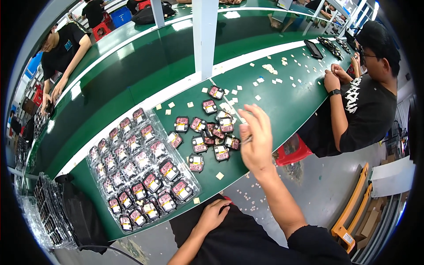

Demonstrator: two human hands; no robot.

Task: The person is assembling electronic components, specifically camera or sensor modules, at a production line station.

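Black, pink-faced devices point(225, 125) lie heaped on green tabletop point(291, 117) by the right hand point(257, 143), thumb and fingers apart, whose low sweep could scatter them, while the left hand point(213, 215) rests unclenched on the lap point(251, 234).

Twenty-five black-cased devices point(152, 182) sit in one clear tray point(158, 120) at the left end of the table point(278, 104), five rows of five. Roughly fourteen loose devices point(196, 163) lie to its right; overlap prevents an exact count. Of the cream squares, four point(190, 104) lie off the tray's far right corner, two point(219, 176) near the table's near edge, and dozens toward its right end. One black tray point(313, 49) lies toward that end, and one red stool point(293, 152) stands beside the near edge.
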